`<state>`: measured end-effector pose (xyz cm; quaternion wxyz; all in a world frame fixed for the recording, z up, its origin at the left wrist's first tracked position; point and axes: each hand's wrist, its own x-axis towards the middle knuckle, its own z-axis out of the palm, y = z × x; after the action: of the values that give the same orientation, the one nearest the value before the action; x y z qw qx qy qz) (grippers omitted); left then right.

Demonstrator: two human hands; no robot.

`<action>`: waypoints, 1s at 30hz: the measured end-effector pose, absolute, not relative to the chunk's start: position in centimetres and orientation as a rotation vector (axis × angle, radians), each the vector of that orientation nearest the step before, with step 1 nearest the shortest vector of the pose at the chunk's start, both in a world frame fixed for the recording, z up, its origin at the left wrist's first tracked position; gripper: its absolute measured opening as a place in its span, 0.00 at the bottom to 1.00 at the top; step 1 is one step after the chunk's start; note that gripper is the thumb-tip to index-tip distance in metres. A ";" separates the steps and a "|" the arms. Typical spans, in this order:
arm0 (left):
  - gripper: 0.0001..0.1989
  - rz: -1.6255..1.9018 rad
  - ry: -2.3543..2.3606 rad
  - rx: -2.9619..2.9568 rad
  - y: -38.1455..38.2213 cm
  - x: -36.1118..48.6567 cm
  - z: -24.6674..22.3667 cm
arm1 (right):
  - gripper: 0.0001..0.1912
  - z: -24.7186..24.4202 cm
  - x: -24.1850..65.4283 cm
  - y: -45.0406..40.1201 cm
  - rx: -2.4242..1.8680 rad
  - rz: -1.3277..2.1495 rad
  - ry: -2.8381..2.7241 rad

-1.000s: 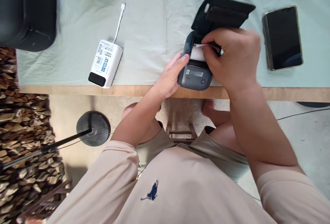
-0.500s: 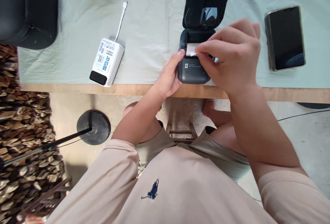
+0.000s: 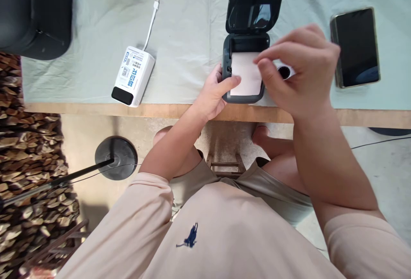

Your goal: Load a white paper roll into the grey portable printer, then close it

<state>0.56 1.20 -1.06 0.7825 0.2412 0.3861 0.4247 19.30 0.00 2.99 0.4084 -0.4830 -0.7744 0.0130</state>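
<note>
A dark portable label printer [image 3: 227,94] lies at the table's front edge with its lid [image 3: 236,11] swung up and back. White paper [image 3: 246,62] stretches out of its compartment and lies flat over the front face. My left hand [image 3: 213,92] is closed around the printer's left side, its thumb pressing on the paper. Close to the paper's right edge is my right hand [image 3: 298,69], fingers bent, with thumb and index tips slightly apart and nothing visible between them. A small round item with a black centre [image 3: 284,72] shows partly behind the right hand.
A white power bank [image 3: 133,75] with a short cable [image 3: 150,24] lies on the left. To the right is a phone [image 3: 358,47]. A black case [image 3: 35,13] stands at the far left of the cloth-covered table [image 3: 183,34]. Below is a black stand base [image 3: 117,159].
The paper, earlier a short end pinched in my right hand, now covers the printer's front. My right hand has moved right and released it. My left thumb has moved onto the paper.
</note>
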 end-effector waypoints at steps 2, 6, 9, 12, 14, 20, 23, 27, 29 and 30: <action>0.14 0.897 0.842 0.567 1.2 0.5 -1.3 | 0.08 3.3 20.0 0.4 -1.184 0.006 -1.885; 0.17 0.874 0.872 0.688 1.2 0.3 -1.5 | 0.19 2.5 21.4 1.4 -1.142 -0.019 -1.690; 0.20 0.858 0.892 0.712 1.1 0.3 -1.3 | 0.31 1.6 22.5 2.1 -0.993 0.064 -1.623; 0.27 0.822 0.894 0.669 1.0 0.3 -0.9 | 0.32 1.9 22.8 2.3 -0.965 0.259 -1.679; 0.29 0.809 0.898 0.651 1.0 0.3 -0.8 | 0.30 2.7 22.3 1.9 -1.029 0.301 -1.661; 0.18 0.853 0.904 0.694 1.2 0.0 -1.5 | 0.19 4.4 20.7 0.6 -1.252 0.176 -1.810; 0.16 0.886 0.882 0.648 1.3 0.0 -1.7 | 0.13 3.5 20.7 0.4 -1.292 0.186 -1.966; 0.14 0.897 0.837 0.644 1.3 0.2 -1.6 | 0.09 2.2 20.6 0.2 -1.280 0.278 -1.996; 0.09 0.905 0.794 0.614 1.3 0.2 -1.4 | 0.10 2.0 20.3 0.0 -1.256 0.300 -1.982; 0.06 0.906 0.759 0.588 1.4 0.3 -1.3 | 0.11 2.0 20.2 -0.1 -1.259 0.304 -1.978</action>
<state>0.27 1.36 -1.30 0.7900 0.2730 0.3525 0.4208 20.17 -0.11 2.01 0.3792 -0.4927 -0.7742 0.1191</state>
